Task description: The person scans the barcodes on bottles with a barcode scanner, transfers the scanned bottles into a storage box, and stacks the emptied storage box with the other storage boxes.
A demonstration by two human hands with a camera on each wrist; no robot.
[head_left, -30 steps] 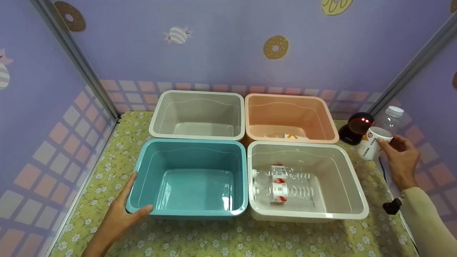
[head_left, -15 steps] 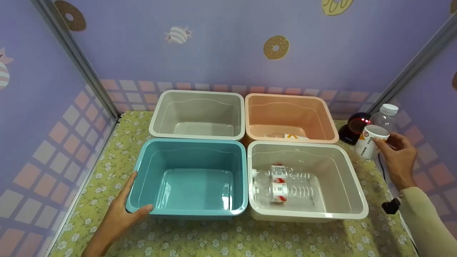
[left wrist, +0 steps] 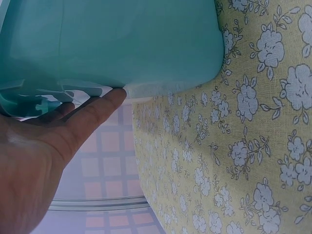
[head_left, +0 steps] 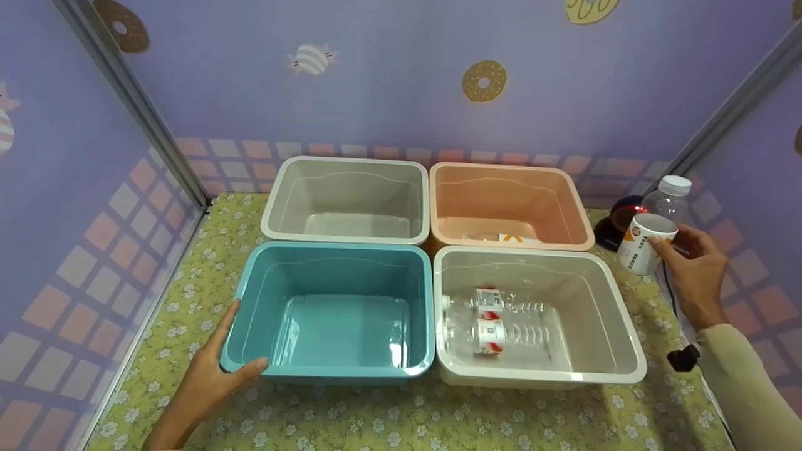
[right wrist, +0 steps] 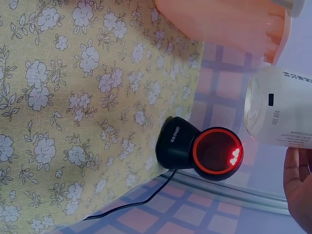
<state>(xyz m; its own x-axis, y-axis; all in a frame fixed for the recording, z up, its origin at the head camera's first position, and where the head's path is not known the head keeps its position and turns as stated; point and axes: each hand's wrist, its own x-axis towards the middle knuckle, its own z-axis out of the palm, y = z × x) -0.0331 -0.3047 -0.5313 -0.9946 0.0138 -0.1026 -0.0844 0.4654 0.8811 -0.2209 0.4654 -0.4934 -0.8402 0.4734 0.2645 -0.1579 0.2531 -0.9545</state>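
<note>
A clear plastic bottle with a white cap and a white-and-orange label [head_left: 640,245] is held by my right hand [head_left: 702,272], thumb on the label's near side. It tilts, cap up and to the right, in front of a black scanner [head_left: 611,233]. In the right wrist view, the bottle's label [right wrist: 285,109] shows a small black rectangle, and the scanner [right wrist: 195,148] glows red beside the bottle's base. My left hand [head_left: 210,369] rests at the front-left corner of a teal bin [head_left: 326,374], its straight fingers touching the outer wall [left wrist: 122,44].
Behind the teal bin stands a grey bin [head_left: 348,240]. An off-white bin [head_left: 539,377] holds two clear bottles [head_left: 492,337]. An orange bin [head_left: 501,172] at the back right contains a bottle [head_left: 517,238]. A flowered cloth [head_left: 351,419] covers the table; patterned walls enclose it.
My right hand has moved the bottle slightly left and away from me, nearer the scanner, which it now partly covers in the head view. The left hand has stayed at the teal bin.
</note>
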